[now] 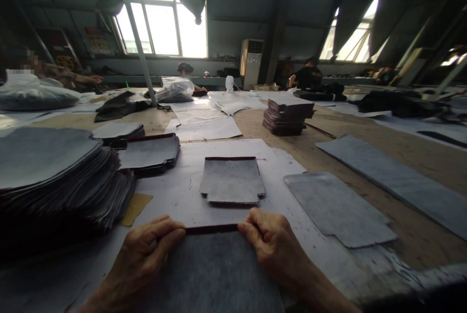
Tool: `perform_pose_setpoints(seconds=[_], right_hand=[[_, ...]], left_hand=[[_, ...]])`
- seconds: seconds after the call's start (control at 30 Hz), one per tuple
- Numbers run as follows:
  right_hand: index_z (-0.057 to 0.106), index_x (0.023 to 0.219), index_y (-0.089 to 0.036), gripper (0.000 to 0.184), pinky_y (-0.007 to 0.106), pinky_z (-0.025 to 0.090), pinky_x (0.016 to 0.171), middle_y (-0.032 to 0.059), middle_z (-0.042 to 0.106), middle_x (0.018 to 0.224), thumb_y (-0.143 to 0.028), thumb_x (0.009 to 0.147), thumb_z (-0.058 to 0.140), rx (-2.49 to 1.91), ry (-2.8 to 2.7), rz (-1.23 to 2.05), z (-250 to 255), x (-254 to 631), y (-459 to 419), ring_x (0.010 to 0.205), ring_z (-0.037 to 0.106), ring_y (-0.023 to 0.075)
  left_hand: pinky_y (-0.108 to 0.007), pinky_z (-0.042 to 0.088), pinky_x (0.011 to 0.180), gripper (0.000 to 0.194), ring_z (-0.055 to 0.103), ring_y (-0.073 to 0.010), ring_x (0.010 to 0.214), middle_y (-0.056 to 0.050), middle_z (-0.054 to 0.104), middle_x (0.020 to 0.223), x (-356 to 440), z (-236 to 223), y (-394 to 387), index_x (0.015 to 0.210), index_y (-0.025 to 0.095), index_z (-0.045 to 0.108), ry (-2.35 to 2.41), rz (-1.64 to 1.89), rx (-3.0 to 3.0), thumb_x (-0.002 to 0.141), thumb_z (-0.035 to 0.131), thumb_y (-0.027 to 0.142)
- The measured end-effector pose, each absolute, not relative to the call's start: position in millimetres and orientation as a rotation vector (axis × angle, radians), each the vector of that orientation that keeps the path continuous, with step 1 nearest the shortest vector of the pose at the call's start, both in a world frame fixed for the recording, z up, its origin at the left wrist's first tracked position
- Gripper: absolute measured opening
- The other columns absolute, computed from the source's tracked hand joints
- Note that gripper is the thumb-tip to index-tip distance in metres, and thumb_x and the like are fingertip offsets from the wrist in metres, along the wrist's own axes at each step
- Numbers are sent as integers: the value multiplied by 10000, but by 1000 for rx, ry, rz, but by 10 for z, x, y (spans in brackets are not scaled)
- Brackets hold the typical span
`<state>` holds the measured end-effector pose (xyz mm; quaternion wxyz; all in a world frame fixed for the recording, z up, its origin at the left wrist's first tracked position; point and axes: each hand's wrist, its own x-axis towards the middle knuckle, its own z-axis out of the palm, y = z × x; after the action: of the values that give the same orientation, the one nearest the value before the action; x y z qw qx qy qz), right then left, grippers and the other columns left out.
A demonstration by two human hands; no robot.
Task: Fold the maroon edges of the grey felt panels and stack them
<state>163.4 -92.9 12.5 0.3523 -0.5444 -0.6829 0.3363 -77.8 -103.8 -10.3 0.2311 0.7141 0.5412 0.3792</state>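
Observation:
A grey-backed panel [219,269] of fabric or leather lies in front of me, a narrow dark-red strip showing along its far edge. My left hand [149,247] pinches the left end of that edge between thumb and fingers. At the right end, my right hand [273,242] pinches the same edge in a matching grip. Just beyond my hands, a smaller grey piece [232,180] with notched lower corners and a dark-red top edge rests on white paper [171,201]. The near part of the panel runs out of view.
To the left stands a tall stack of grey panels [47,157], with smaller stacked pieces [151,152] behind it. Loose grey panels [335,206] and a long grey strip [397,177] lie right. Dark-red bundles [286,117] stand farther back. People sit beyond the table.

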Motion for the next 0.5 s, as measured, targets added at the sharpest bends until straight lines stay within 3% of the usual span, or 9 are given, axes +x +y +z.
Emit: perform_pose_setpoints(seconds=[0.2,0.4,0.5], right_hand=[[585,798,-132,522,244,379,514,26,559,617,-626,781,417,-1260,-1232,1546,127,1851,-927,517,486,113],[600,789,-169,252,218,413,554,14,617,715,-408,716,630,-1232,-1342,1591,136,1860,-1205,656,568,148],[611,754,-177,269,232,413,528,12,606,659,-437,686,624,-1291,-1259,1559,133,1847,-1227,601,559,155]], left_hand=[[-186,381,537,296,513,-118,565,18,538,599,-755,-7,-1049,675,196,638,1523,914,1896,811,486,410],[-193,408,560,320,547,-145,623,8,591,649,-770,-9,-1059,725,206,651,1552,907,1789,784,498,481],[-221,432,620,349,577,-179,702,-1,629,696,-739,91,-1020,758,213,661,1541,818,1698,775,491,517]])
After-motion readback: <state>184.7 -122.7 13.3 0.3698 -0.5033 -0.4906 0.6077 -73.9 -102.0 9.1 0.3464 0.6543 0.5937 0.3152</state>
